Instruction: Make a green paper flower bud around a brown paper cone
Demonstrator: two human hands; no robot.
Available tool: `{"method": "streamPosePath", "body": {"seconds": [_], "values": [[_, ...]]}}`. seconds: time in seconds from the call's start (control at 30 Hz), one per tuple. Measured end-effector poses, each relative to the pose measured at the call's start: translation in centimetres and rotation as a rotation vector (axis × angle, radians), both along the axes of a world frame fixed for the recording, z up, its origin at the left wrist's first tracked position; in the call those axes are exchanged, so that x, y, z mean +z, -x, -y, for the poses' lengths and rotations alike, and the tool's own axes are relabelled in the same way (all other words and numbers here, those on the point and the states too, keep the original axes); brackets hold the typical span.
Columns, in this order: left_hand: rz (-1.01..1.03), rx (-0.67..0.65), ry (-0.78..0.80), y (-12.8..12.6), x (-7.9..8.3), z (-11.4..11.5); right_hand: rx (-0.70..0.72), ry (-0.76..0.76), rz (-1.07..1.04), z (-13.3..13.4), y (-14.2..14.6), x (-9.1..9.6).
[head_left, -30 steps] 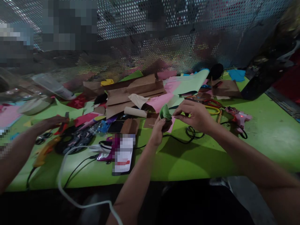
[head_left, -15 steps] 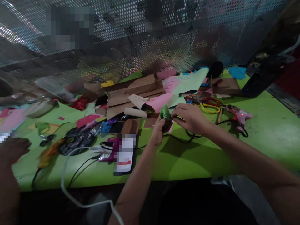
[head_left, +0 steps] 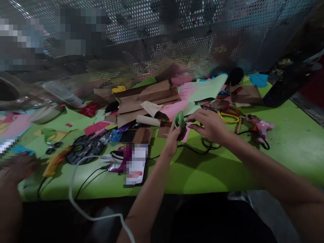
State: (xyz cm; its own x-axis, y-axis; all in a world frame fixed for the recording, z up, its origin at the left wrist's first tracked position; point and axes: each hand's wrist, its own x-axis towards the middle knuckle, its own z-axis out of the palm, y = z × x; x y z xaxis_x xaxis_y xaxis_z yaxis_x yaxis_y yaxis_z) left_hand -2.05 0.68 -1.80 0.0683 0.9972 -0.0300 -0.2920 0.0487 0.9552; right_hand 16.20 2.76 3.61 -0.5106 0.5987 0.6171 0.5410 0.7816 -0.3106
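My left hand (head_left: pixel 174 137) is closed around the base of a curled piece of green paper (head_left: pixel 179 118), whose rolled layers stand up above the fingers. Just to the right of it, my right hand (head_left: pixel 210 125) hovers with thumb and forefinger parted, close to the paper's edge. Nothing shows between those fingers. Under the right hand a black cord (head_left: pixel 194 150) crosses the table. To the right of that hand lie yellow-handled scissors (head_left: pixel 229 118) and a pink glue gun (head_left: pixel 260 126) with a red light on.
Paper sheets and a brown paper pile (head_left: pixel 149 98) line the back of the green table (head_left: pixel 215 175). At left are an orange glue gun (head_left: pixel 54 163), a black round tray (head_left: pixel 86 148), small scissors (head_left: pixel 53 146) and another person's hand (head_left: pixel 19 167). A phone (head_left: pixel 136 165) lies near the front.
My right fingers have parted and moved slightly off the green paper, which my left hand still holds. At far left, the other person's hand has shifted, and blue paper now shows beside it.
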Motion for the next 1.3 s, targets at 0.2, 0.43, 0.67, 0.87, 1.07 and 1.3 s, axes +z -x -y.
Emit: {"method": "streamPosePath", "body": {"seconds": [0.2, 0.43, 0.67, 0.87, 1.07, 1.3], "values": [[-0.011, -0.015, -0.11, -0.2, -0.8, -0.7, 0.046, 0.114, -0.158, 0.8, 0.4, 0.4], [-0.153, -0.018, -0.166, -0.2, -0.6, -0.6, 0.005, 0.191, -0.213, 0.7, 1.2, -0.7], [-0.236, -0.028, -0.158, -0.4, 0.0, -0.2, -0.051, 0.184, -0.184, 0.8, 1.1, -0.6], [-0.326, -0.022, -0.173, -0.4, 0.4, 0.0, -0.071, 0.219, -0.183, 0.4, 0.9, -0.8], [-0.358, -0.053, -0.153, -0.5, 0.5, 0.2, -0.124, 0.191, -0.153, 0.1, 0.8, -1.2], [-0.452, -0.024, -0.146, -0.6, 0.8, 0.7, -0.099, 0.174, -0.146, 0.1, 0.7, -1.3]]}}
